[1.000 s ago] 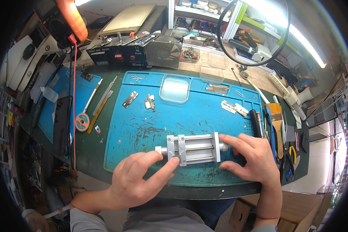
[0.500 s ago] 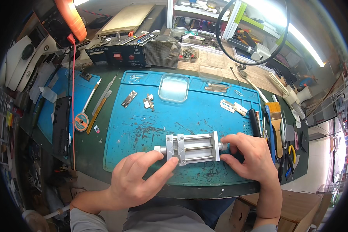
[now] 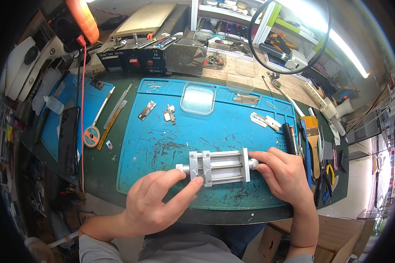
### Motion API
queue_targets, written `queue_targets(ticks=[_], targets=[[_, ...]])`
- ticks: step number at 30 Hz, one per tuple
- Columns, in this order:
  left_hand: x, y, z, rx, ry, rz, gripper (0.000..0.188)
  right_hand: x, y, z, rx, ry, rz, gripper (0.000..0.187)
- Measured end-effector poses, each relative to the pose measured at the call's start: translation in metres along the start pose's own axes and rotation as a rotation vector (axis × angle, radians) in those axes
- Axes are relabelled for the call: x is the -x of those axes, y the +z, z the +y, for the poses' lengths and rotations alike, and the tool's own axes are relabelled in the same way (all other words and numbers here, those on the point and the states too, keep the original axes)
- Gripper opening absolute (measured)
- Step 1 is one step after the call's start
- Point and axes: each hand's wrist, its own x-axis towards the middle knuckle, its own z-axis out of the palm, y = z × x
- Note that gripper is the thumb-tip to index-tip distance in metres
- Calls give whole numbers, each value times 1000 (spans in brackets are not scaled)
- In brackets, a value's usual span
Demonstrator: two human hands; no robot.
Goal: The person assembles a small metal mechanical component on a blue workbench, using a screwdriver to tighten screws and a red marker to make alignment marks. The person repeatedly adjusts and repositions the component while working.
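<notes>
A small silver clamping vise [image 3: 224,166] lies on the blue work mat [image 3: 158,175], with bare rods running between its end plate and the jaws at its left. My left hand [image 3: 158,201] steadies the jaw end, the index fingertip by the left knob [image 3: 180,168] and the thumb against the lower corner of the jaw. At the opposite end, my right hand [image 3: 285,173] has thumb and index finger about the round right knob [image 3: 253,164]. Nothing sits between the jaws that I can make out.
Two small circuit boards [image 3: 169,115] and a clear square dish [image 3: 198,98] lie farther back, with razor blades [image 3: 265,121] to their right. Brushes [image 3: 312,136], pliers [image 3: 329,177] and other tools line the right edge. A solder spool [image 3: 91,136] stands left.
My right thumb and index finger have shifted around the right knob, the thumb now higher. The vise and my left hand hold nearly the same place.
</notes>
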Motion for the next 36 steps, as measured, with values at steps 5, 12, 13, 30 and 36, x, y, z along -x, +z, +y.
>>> queue_targets(ticks=[5,12,13,30,36], targets=[[0,0,0,0,1,0,56,1,4,-4,-122,81,21,33],[0,0,-1,-4,11,2,56,1,2,0,-63,30,5,39],[0,0,-1,-3,12,3,56,1,2,-1,-93,61,-5,38],[-2,-30,15,685,-46,-3,32,-2,1,-7,-112,106,24,32],[9,-30,25,1887,-92,-379,45,-1,6,-3,-92,69,37,31]])
